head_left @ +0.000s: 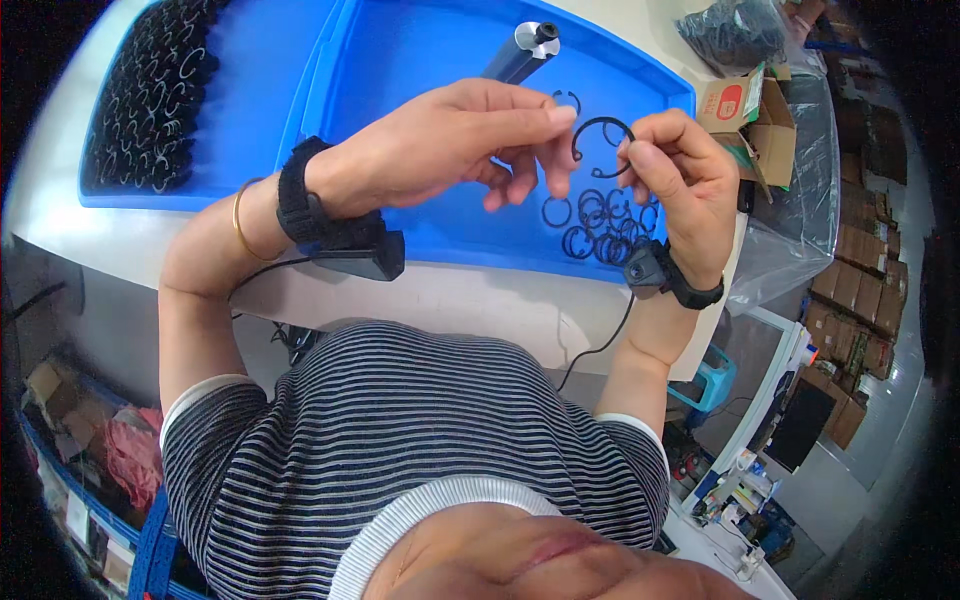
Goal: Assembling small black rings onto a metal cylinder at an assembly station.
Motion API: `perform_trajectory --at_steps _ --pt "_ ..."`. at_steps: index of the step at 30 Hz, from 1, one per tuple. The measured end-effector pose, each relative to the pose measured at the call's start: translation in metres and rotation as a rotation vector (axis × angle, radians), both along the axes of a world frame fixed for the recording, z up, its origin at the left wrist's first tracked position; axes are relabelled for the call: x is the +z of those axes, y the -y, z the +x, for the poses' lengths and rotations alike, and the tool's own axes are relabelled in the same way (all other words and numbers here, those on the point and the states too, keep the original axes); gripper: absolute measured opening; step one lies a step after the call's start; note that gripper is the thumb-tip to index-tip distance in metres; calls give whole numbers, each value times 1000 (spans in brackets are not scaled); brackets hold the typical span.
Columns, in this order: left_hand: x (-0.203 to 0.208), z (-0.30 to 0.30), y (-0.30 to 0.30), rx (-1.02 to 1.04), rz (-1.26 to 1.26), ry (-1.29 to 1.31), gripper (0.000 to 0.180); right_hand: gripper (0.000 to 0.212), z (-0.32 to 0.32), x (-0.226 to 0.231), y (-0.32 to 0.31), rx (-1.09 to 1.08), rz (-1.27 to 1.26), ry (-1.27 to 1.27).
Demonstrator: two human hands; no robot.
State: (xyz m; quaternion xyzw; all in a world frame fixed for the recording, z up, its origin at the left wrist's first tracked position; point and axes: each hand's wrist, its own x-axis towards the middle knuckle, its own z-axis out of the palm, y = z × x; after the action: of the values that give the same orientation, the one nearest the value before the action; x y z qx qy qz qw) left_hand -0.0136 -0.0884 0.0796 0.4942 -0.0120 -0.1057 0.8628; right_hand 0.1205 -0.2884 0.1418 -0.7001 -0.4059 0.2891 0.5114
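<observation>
My right hand [685, 175] pinches a dark open retaining ring [606, 121] between thumb and fingers, its gap facing left. Just left of that ring is my left hand [490, 140]. Its thumb and index finger come together at the tips, the other fingers curl below; whether something is between them is hidden. Another ring [575, 98] shows by the left fingertips, and I cannot tell if it is held or lies behind. Beneath my hands, several loose retaining rings [608, 225] are scattered in the blue tray [455, 232].
Many rings [150, 100] fill the left end of a second blue tray [262, 80]. A silver and black cylindrical post [520, 55] stands at the tray's far side. An open cardboard box [770, 125] and a dark plastic bag [735, 38] are at right. Wristbands with cabled devices sit on both wrists.
</observation>
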Motion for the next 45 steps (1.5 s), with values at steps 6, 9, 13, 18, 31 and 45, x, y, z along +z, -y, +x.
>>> perform_trajectory --at_steps 6,9,13,18,31,45 --pt "4 -1 4 -124 -42 -95 37 10 -8 -7 -1 25 129 80" --pt "5 -1 2 -217 -83 -102 34 11 -9 -9 -2 51 152 142" --pt "-1 -4 -3 -237 -124 -110 27 16 -13 -11 -7 68 132 176" --pt "-1 0 0 37 -67 -6 20 36 -13 -1 -3 -61 186 -49" --pt "-1 -2 2 61 -72 3 27 32 -6 -5 -2 -37 162 -128" --pt "13 -10 6 188 521 347 53 36 -3 -7 -4 44 -14 -109"
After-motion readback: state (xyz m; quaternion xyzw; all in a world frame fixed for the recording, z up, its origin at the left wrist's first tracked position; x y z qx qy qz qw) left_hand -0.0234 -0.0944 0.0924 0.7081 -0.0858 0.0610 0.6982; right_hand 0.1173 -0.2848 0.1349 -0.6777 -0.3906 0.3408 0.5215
